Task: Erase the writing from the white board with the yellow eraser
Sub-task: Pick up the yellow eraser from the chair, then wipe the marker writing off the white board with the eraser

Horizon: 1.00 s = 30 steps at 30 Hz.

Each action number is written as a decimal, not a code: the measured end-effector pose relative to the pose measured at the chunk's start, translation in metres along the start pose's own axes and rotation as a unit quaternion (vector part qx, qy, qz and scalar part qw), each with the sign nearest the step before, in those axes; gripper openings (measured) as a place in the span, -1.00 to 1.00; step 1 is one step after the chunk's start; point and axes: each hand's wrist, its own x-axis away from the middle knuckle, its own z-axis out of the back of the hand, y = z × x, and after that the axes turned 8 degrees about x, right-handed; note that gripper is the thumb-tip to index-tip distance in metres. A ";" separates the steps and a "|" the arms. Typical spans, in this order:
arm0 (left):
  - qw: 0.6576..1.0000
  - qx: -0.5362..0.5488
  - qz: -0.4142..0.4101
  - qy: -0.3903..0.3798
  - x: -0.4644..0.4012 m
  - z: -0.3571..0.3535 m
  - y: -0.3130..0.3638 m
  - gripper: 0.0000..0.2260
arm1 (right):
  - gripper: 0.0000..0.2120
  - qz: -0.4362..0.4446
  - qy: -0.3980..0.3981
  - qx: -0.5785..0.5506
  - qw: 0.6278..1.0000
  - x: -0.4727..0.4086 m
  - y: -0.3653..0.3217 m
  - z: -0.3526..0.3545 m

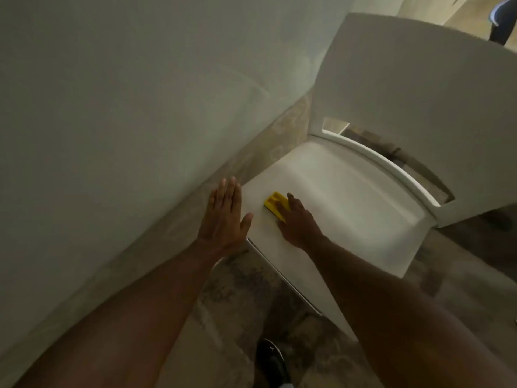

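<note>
A white board (282, 256) lies across the seat of a white chair (349, 197); I can make out no writing on it in the dim, blurred view. The yellow eraser (275, 203) rests on the board near its far left corner. My right hand (298, 224) lies over the eraser's near end, fingers on it, pressing it onto the board. My left hand (223, 219) is flat with fingers spread at the board's left edge, thumb touching the edge.
A large white wall or panel (112, 121) rises on the left. The chair's backrest (419, 93) stands behind the seat. A dark shoe (272, 359) is on the mottled floor below. A person's leg (503, 21) shows at top right.
</note>
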 end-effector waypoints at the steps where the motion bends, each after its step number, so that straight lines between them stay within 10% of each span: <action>1: 1.000 -0.003 0.004 0.001 0.001 -0.002 -0.002 -0.26 | -0.40 -0.005 -0.010 0.009 1.000 -0.001 -0.002 -0.002; 7: 0.999 -0.024 0.008 0.029 0.009 0.008 -0.012 -0.30 | -0.37 -0.034 -0.009 -0.024 0.999 -0.002 -0.012 0.002; 15: 0.991 -0.047 0.019 0.127 0.018 0.080 -0.018 -0.31 | -0.42 0.064 0.189 -0.048 0.979 0.004 -0.079 0.074; 30: 0.897 -0.180 -0.011 0.404 0.124 0.353 -0.059 -0.35 | -0.50 0.254 0.554 -0.174 0.773 0.049 -0.284 0.317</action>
